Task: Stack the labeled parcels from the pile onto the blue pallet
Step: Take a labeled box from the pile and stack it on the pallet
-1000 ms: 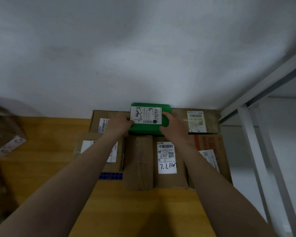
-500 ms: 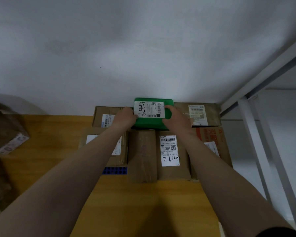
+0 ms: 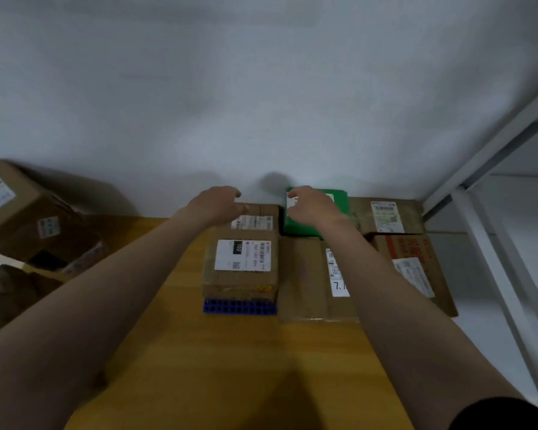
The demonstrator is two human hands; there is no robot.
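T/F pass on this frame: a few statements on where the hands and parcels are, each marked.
1. The green parcel sits in the back row, next to the wall. True.
2. The left hand is on the green parcel. False: it is over a brown box to that parcel's left. Only the right hand is over the green parcel.
3. An edge of the blue pallet shows below the box with the 102 label. True.
4. The box with red print is at the left end of the stack. False: it is at the right end, near the white frame.
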